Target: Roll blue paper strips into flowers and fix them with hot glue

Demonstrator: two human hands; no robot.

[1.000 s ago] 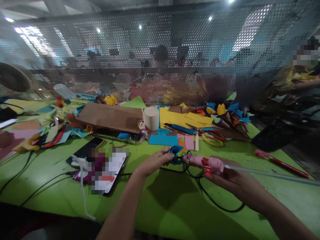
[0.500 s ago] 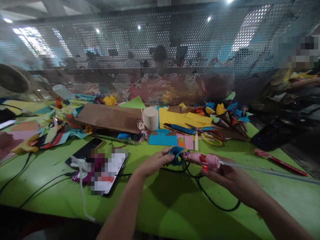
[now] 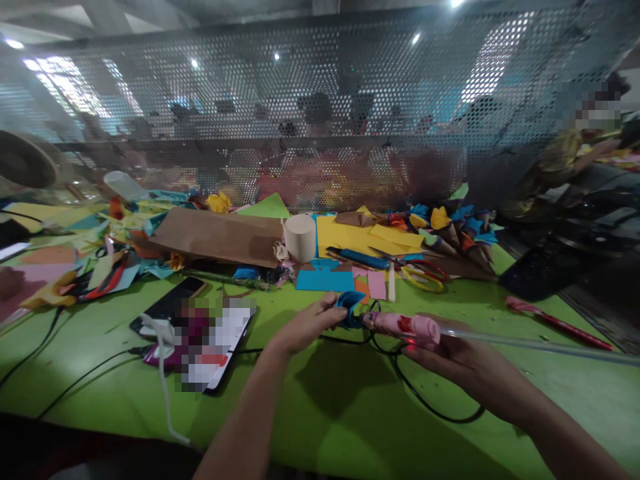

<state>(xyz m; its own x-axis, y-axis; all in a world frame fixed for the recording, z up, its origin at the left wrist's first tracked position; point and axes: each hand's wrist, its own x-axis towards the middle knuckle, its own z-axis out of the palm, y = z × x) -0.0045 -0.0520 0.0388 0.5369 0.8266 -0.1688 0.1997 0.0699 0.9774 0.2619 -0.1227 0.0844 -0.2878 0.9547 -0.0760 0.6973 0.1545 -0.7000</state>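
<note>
My left hand pinches a curled piece of blue paper above the green table. Wrapped in pink, a hot glue gun lies in the grip of my right hand. Its nozzle points left at the lower right edge of the paper; whether they touch I cannot tell. From the rear of the gun a long clear glue stick reaches out to the right. A small red light glows on the gun near my right thumb. The gun's black cord loops on the table beneath.
Scissors, a blue cutter and paper pieces lie ahead, beside a cream roll. Paper flowers heap at the back right. Phones and a white cable sit left. A red-handled tool lies right. A perforated screen stands behind.
The blue paper has turned a little, from a round opening towards a more folded, pointed shape. The glue gun's nozzle has dropped slightly. Both hands keep their holds.
</note>
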